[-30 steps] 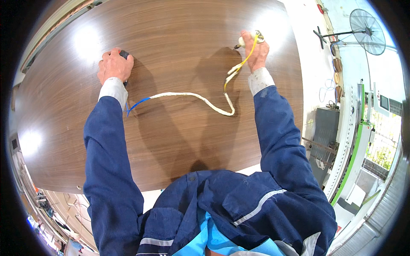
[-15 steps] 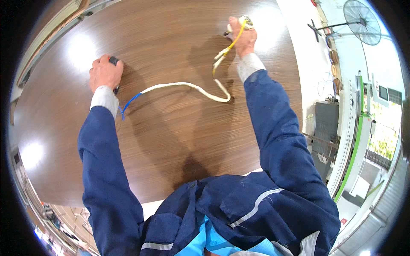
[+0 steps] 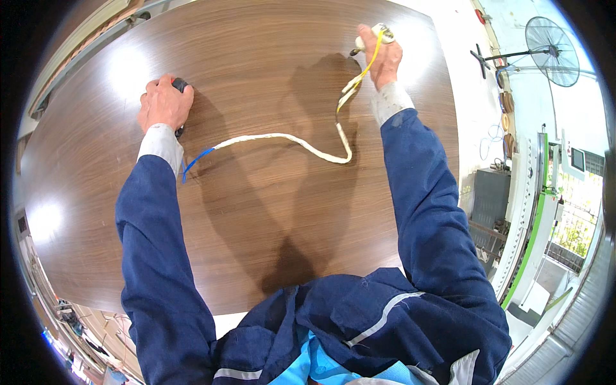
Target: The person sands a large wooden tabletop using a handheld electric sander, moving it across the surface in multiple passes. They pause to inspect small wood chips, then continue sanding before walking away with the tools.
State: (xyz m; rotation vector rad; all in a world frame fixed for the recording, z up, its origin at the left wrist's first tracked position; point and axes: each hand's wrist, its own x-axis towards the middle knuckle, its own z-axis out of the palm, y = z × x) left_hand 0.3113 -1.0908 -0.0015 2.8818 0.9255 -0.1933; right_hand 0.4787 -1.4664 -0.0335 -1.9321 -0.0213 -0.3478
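Observation:
My left hand (image 3: 165,106) rests on the table at the left, its fingers curled over a black handheld object (image 3: 180,84). Most of that object is hidden under the palm, and a dark end pokes out by the wrist. At the far right, my right hand (image 3: 386,63) grips a white electrical fitting (image 3: 387,32). From the fitting, a yellow wire (image 3: 374,56) runs down beside the hand into a white-sleeved cable (image 3: 282,136). This cable curves leftward over the tabletop and finishes in blue wire ends (image 3: 197,162) near my left cuff.
Both hands work over a large brown wood-grain table (image 3: 256,70) with a curved-looking edge. Beyond its right side stand a black fan (image 3: 552,50), a grey cabinet (image 3: 489,196) and a machine with a green rail (image 3: 529,247). Assorted items (image 3: 70,314) lie past the lower left.
The whole view has shifted slightly. My right hand, with the white fitting, appears a little farther right. Both hands keep their hold, and the cable keeps nearly the same curve.

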